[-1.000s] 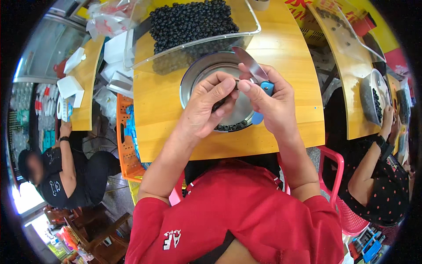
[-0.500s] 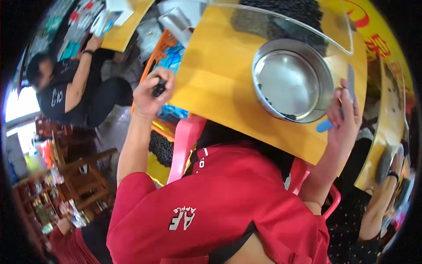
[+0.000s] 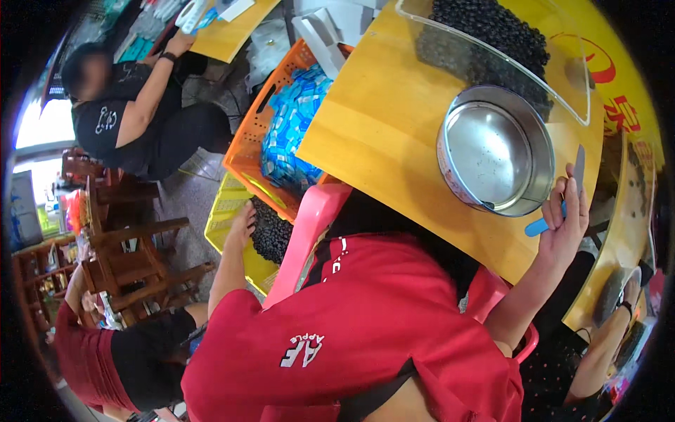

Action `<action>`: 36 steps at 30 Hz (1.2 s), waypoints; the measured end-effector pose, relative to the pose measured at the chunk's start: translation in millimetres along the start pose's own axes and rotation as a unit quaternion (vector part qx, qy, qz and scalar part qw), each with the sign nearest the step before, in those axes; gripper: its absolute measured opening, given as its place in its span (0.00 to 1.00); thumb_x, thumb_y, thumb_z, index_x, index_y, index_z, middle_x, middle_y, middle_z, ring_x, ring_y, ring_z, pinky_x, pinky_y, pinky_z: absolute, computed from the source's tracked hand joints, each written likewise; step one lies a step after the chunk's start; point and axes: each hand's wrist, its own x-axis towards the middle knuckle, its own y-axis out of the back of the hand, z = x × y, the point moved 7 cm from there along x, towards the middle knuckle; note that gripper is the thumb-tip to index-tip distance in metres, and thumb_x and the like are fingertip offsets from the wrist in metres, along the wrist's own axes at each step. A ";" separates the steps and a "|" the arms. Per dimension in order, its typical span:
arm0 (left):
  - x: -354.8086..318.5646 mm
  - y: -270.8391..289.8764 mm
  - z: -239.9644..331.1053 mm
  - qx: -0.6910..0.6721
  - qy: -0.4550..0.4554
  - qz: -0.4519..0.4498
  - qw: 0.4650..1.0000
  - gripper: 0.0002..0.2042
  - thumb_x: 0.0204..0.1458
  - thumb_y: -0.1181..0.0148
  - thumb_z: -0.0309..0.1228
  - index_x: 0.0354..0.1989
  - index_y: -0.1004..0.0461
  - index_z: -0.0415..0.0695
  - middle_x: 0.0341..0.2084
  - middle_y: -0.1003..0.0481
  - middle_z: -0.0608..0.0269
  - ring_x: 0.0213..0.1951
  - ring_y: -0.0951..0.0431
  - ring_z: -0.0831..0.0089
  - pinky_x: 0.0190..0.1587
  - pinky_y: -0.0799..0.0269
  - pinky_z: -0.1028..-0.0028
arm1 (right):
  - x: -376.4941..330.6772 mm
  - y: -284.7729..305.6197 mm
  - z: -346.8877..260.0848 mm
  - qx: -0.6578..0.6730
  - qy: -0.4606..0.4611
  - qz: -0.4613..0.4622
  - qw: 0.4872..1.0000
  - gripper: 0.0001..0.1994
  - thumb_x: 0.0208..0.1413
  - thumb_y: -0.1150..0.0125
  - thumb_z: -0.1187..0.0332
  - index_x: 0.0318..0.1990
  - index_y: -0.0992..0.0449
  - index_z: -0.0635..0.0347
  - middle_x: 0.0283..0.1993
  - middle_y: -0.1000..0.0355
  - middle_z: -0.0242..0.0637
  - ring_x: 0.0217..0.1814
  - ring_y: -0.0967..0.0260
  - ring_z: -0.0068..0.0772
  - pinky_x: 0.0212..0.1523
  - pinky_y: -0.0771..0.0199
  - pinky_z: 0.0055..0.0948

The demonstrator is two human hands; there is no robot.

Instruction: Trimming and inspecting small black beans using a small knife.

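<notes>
My right hand [image 3: 564,218], at the right edge of the yellow-brown table, is closed around a small knife with a blue handle [image 3: 536,227]. Its grey blade points away from me. To its left stands a round metal basin [image 3: 490,151], with a few dark bits inside near its wall. Down at my left, beside the table, my left hand [image 3: 242,221] is over a yellow crate [image 3: 219,219] holding many small, dark, round pieces [image 3: 271,231]. Its fingers look loosely stretched, and nothing shows in them, though they are only partly visible.
Beyond the basin, a clear plastic tub [image 3: 587,84] holds more small dark pieces. An orange crate [image 3: 239,158] full of blue packets adjoins the table's left side. A pink chair [image 3: 309,218] is under me. Other people work at left and right. Wooden stools [image 3: 140,246] stand left.
My left hand has moved from the table's left edge down to the yellow crate; the dark pieces it held no longer show. My right hand keeps the knife. The view has shifted.
</notes>
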 end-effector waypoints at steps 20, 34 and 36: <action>-424.9 -382.1 263.3 0.568 -0.716 -0.354 0.196 0.10 0.48 0.41 0.31 0.38 0.25 0.41 0.32 0.24 0.51 0.38 0.25 0.57 0.43 0.31 0.61 | -10.6 -15.8 -5.2 -0.088 0.012 0.062 0.994 0.14 0.60 0.46 0.69 0.50 0.29 0.68 0.30 0.29 0.30 0.16 0.52 0.07 0.16 0.54 0.12; -403.6 -432.5 266.6 0.515 -0.527 -0.570 0.365 0.09 0.47 0.40 0.28 0.36 0.28 0.40 0.26 0.24 0.56 0.26 0.22 0.66 0.28 0.29 0.69 | -1.8 -26.4 -8.5 -0.125 0.001 0.038 0.991 0.14 0.60 0.45 0.68 0.49 0.27 0.68 0.28 0.29 0.30 0.17 0.52 0.07 0.17 0.52 0.12; -404.3 -427.7 269.2 0.459 -0.399 -0.620 0.496 0.09 0.49 0.40 0.27 0.37 0.28 0.40 0.27 0.24 0.60 0.24 0.23 0.71 0.24 0.30 0.74 | -2.6 -30.0 -6.0 -0.126 -0.005 0.030 0.992 0.14 0.58 0.42 0.69 0.49 0.27 0.67 0.33 0.26 0.32 0.19 0.48 0.07 0.19 0.50 0.12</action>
